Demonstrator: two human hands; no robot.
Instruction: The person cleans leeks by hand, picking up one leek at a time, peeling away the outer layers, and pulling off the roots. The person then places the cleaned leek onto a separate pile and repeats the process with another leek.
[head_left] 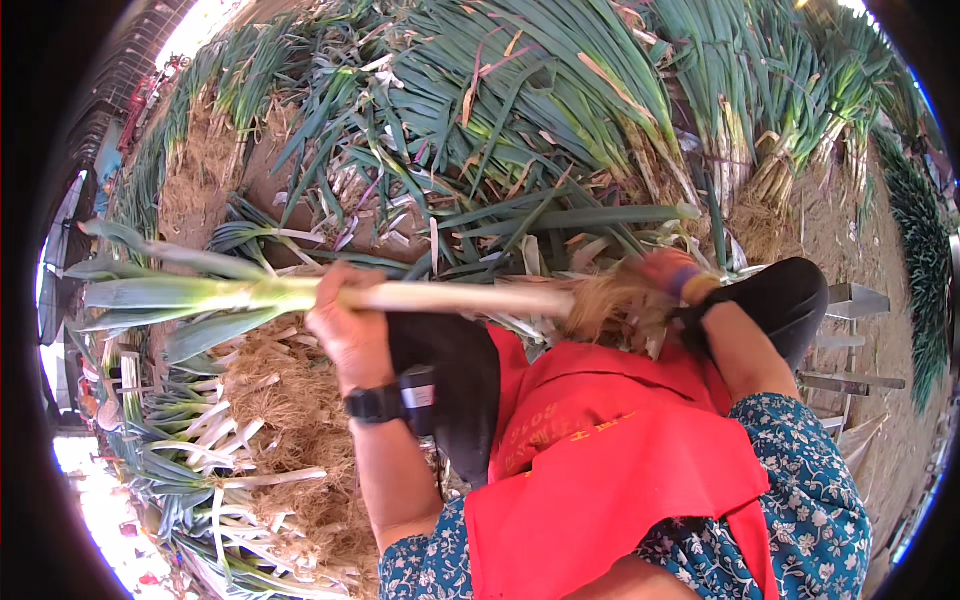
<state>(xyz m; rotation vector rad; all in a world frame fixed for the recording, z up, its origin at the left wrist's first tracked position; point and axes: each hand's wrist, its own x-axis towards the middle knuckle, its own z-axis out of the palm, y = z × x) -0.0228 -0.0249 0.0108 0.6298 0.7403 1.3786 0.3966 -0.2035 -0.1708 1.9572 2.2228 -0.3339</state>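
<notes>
A long leek (470, 299) lies level across my lap, its green leaves pointing left and its brown roots (600, 308) to the right. My left hand (345, 318) is closed around the pale stem, just below where the leaves fan out. Beside the root end is my right hand (672, 274), smeared by motion. Its fingers are too blurred to show whether they grip the roots. Loose leaves and pale trimmings (560, 255) lie just beyond the leek.
Upright bundles of leeks (740, 110) and a large heap of green leaves (480, 90) spread across the far side. A pile of rooted leeks (290, 440) lies at my left. Metal bars of a low frame (855, 302) stick out on the right.
</notes>
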